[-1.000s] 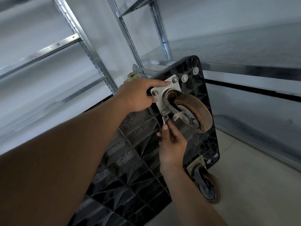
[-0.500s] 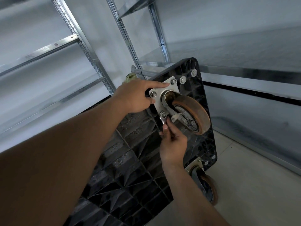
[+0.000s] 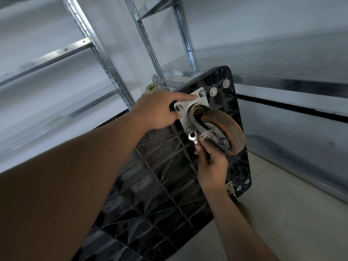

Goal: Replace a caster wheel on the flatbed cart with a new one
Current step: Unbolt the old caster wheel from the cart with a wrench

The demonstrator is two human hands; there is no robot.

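Cart [image 3: 169,200] is tipped up on its edge w/ the ribbed black underside facing the camera, leaning toward the metal shelving [image 3: 98,59] behind it. The caster [image 3: 222,132] is bolted on near the top corner of the cart — brown worn-looking wheel sticking out toward the camera, steel fork, square mounting plate [image 3: 190,110] flat against the plastic. Left hand [image 3: 160,110] is wrapped round the cart's edge beside the plate, index finger stretched out along the plate's top edge, other fingers curled over next to the left nut [image 3: 179,107]. Another nut [image 3: 202,93] sits at the plate's top right corner, and two washer-type fasteners [image 3: 213,91] are in the cart just beside it. Right hand [image 3: 211,166] comes up from below, fingers pinched on a small wrench [image 3: 194,138] — its ring end sits right under the lower nut [image 3: 190,130], touching or almost; can't tell if it's actually seated on it. Thumb is up along the wrench shank, right by the wheel's rim. A second caster [image 3: 232,193] peeks out at the cart's bottom corner, mostly hidden behind the right forearm. Floor [image 3: 291,213] is pale concrete, and there's some yellowish-green thing [image 3: 150,89] behind the cart above the left hand — too hidden to ID.
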